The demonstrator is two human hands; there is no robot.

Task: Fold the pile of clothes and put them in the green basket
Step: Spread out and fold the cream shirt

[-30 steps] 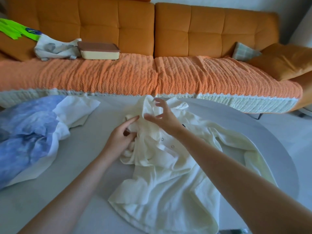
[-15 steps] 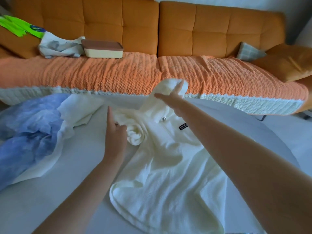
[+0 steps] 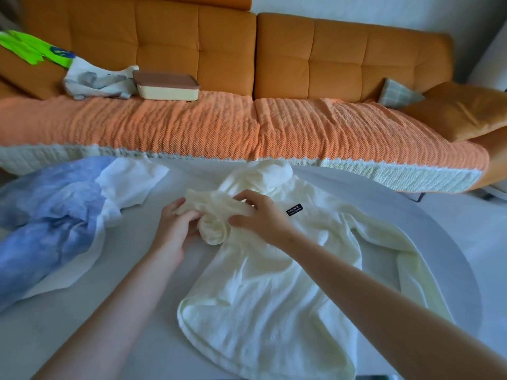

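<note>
A cream white shirt [image 3: 277, 283] with a small black label lies spread on the round white table [image 3: 82, 325], its left sleeve bunched into a roll near the collar. My left hand [image 3: 175, 226] grips the left end of that bunched sleeve. Over the roll's right side, my right hand [image 3: 260, 215] curls its fingers into the fabric. A blue tie-dye garment and a white one [image 3: 55, 215] lie in a pile at the table's left. No green basket is in view.
An orange sofa [image 3: 247, 127] with a knitted cover runs behind the table. On it sit a cream box with a brown lid [image 3: 167, 86], a crumpled grey-white cloth [image 3: 98, 83], a bright green item [image 3: 30, 48] and cushions at the right.
My right hand came back from the collar at the far edge and now grips the bunched sleeve. My left hand, flat beside the roll before, now holds it.
</note>
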